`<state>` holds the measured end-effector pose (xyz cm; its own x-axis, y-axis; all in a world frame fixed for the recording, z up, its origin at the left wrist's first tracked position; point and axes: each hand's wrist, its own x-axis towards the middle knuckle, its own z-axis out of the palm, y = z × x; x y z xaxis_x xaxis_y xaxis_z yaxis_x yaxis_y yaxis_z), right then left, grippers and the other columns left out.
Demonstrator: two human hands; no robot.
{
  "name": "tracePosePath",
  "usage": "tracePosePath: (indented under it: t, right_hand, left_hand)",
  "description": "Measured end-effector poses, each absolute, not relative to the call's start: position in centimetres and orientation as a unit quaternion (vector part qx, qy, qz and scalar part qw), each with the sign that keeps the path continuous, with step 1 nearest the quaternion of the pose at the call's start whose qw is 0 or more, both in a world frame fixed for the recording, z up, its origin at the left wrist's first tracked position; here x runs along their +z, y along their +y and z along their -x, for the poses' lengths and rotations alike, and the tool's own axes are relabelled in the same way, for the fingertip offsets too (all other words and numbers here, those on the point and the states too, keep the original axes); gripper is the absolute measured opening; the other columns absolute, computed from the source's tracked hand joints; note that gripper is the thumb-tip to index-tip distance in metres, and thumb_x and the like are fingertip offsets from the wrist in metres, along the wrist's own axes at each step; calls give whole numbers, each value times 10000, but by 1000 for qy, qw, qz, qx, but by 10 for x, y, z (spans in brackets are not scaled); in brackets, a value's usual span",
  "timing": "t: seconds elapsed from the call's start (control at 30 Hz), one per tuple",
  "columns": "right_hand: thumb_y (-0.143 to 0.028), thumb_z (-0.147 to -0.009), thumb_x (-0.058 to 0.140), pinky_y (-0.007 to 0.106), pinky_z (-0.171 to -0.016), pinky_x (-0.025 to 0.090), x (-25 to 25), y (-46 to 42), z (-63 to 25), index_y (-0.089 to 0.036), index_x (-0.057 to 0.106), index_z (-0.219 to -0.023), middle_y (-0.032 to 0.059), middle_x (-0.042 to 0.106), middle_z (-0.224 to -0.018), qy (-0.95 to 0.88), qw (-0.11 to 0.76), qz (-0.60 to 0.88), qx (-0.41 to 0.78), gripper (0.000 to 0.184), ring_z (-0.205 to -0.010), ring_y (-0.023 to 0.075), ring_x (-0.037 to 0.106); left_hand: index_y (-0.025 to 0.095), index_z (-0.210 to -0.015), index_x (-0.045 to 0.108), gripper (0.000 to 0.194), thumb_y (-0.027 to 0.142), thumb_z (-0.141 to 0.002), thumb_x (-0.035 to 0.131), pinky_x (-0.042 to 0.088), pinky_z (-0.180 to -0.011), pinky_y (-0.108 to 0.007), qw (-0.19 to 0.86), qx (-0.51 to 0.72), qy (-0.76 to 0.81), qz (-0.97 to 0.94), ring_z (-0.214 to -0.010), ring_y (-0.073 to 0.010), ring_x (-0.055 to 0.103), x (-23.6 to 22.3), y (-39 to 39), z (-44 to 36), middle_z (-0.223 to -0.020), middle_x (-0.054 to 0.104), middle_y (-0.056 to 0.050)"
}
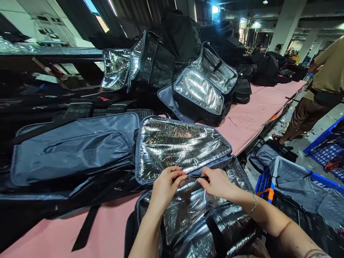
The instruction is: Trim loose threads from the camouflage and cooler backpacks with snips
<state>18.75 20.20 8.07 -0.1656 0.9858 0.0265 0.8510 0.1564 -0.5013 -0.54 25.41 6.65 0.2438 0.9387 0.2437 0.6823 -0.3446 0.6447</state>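
An open insulated bag (193, 211) with silver foil lining lies in front of me on the pink table (249, 118), its foil-lined lid (180, 143) flipped back. My left hand (166, 184) pinches the lid's near edge at the hinge seam. My right hand (218, 182), with a thin bracelet on its wrist, grips a small dark piece, seemingly a zipper pull or strap (202, 177), at the same seam. The two hands are a few centimetres apart.
Several more black bags are piled at the left and back, some open with foil linings (200, 89). A dark blue flat bag (72, 147) lies to the left. Blue crates (324, 143) stand on the floor at the right, where another person (319, 89) stands by the table.
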Motion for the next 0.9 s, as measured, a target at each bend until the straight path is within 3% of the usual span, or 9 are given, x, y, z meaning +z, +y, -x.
tracePosePath:
  t: [0.33, 0.9]
  right_hand:
    - [-404, -865, 468, 237, -533, 197, 74, 209, -183, -221, 537, -867, -9, 595, -661, -746, 176, 611, 200, 195, -613, 151, 541]
    - [-390, -839, 510, 241, -560, 247, 80, 213, -177, -237, 571, -857, -5, 627, -697, -739, 175, 615, 212, 166, -665, 173, 572]
  left_hand:
    - [201, -663, 545, 210, 323, -779, 419, 449, -722, -325, 163, 301, 584, -736, -791, -202, 576, 67, 244, -12, -849, 613, -66]
    - [214, -666, 517, 191, 312, -790, 411, 431, -643, -299, 155, 317, 574, -739, -769, -195, 573, 62, 239, -15, -851, 606, -47]
